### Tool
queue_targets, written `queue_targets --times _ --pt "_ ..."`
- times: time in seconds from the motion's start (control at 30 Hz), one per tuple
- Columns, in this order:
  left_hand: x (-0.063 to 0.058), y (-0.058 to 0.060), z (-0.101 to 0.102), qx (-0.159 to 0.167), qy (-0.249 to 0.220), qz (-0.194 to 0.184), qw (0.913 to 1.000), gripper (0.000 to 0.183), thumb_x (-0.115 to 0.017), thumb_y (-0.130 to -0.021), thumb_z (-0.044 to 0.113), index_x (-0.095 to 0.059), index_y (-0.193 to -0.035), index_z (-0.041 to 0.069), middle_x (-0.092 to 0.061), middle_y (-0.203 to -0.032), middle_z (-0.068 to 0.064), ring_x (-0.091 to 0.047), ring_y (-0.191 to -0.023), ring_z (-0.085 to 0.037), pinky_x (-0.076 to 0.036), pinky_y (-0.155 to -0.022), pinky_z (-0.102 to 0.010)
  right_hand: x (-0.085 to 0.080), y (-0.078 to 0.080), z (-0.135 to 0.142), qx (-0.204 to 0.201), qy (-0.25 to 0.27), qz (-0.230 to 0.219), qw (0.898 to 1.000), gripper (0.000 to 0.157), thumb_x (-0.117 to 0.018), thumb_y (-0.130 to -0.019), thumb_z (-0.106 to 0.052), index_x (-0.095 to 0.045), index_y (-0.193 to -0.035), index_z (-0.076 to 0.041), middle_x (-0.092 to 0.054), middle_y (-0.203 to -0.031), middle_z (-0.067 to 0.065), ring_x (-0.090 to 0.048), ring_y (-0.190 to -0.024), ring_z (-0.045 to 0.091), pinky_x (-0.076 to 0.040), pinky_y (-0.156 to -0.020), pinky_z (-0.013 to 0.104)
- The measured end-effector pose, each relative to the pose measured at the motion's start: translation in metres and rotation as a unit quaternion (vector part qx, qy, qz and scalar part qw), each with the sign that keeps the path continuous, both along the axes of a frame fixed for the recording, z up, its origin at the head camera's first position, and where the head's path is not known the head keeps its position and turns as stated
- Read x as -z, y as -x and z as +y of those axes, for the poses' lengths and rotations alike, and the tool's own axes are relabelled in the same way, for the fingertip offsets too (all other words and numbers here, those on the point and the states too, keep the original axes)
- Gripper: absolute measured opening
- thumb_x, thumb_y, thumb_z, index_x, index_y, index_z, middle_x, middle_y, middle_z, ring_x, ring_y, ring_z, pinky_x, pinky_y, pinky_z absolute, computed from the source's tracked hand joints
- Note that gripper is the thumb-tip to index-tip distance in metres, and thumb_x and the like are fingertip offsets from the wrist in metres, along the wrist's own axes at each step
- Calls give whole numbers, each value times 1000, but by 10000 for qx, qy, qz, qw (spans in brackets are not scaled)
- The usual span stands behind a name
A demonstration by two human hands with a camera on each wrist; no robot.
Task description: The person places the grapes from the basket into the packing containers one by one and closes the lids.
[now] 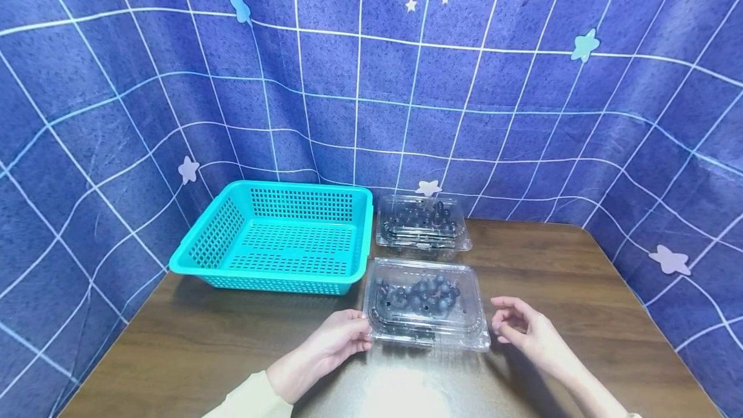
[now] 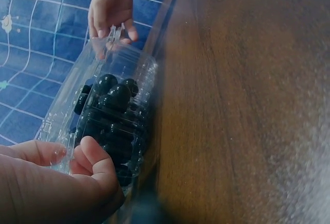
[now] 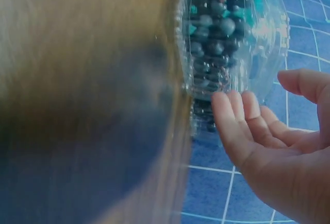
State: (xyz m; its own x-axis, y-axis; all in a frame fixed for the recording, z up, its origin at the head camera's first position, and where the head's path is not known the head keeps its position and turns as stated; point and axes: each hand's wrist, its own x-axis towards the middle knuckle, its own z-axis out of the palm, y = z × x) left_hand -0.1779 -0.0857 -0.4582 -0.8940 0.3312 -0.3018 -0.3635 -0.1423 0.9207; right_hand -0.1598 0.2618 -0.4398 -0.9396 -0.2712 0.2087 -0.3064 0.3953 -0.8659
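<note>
A clear plastic clamshell box (image 1: 426,328) with a bunch of dark grapes (image 1: 426,295) in it lies on the table in the head view. My left hand (image 1: 335,342) grips the box's front left corner between thumb and fingers, and the left wrist view shows that hand (image 2: 67,183) close up against the side. To the right, my right hand (image 1: 531,334) is just off the box's edge, its fingers loosely bent. In the right wrist view its fingers (image 3: 247,116) are spread from the thumb, with nothing between them.
Behind the box stands a second clear box (image 1: 424,237) of dark grapes. A turquoise plastic basket (image 1: 273,282) with perforated walls is at the back left. A blue checked curtain (image 1: 371,82) surrounds the wooden table (image 1: 540,263) at the back and sides.
</note>
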Motion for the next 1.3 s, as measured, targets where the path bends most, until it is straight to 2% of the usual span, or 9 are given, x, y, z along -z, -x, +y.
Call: queue_targets --times 0.13,0.3,0.6,0.8,0.93,1.3 --pt "0 0 0 19 12 29 10000 19 -47 -75 -6 -44 -93 -2 -47 -75 -1 -48 -66 -11 -48 -65 -22 4 -1 -1 -599 554 -769 9937 44 -51 -89 7 -34 -127 19 -57 -92 19 -64 -79 10 -57 -70 35" --pt "0 -1 0 19 28 38 10000 17 -47 -76 -6 -45 -92 -1 -48 -74 -1 -49 -66 -11 -49 -65 -22 6 -1 -2 -834 1145 -1710 9750 53 -49 -92 1 -23 -133 19 -56 -94 13 -64 -80 16 -57 -74 39" --pt "0 -1 0 41 -19 32 10000 19 -48 -77 -5 -43 -95 -2 -49 -75 -3 -50 -66 -11 -49 -65 -23 9 -1 -7 -1187 1758 -2650 9406 62 -49 -89 0 -9 -135 13 -59 -90 6 -64 -79 16 -57 -76 38" --pt "0 -1 0 67 -11 32 10000 22 -49 -78 -3 -42 -100 -4 -49 -74 -3 -51 -66 -11 -51 -65 -23 13 0 -12 -1231 2129 -3020 9210 60 -46 -89 1 -5 -132 12 -64 -87 7 -66 -76 15 -57 -74 33" --pt "1 0 0 77 -7 38 10000 25 -49 -79 -3 -41 -103 -6 -50 -75 -4 -52 -67 -12 -51 -66 -24 14 1 -13 -1222 2240 -3070 9169 54 -44 -89 1 -9 -130 9 -66 -85 8 -67 -74 16 -57 -72 32" --pt "5 0 0 180 -52 21 9998 19 -49 -80 -1 -43 -98 -2 -51 -72 -2 -53 -65 -11 -52 -63 -24 14 1 -15 -1157 2223 -3048 9188 41 -46 -89 1 -22 -122 4 -70 -84 10 -69 -72 18 -57 -67 29"
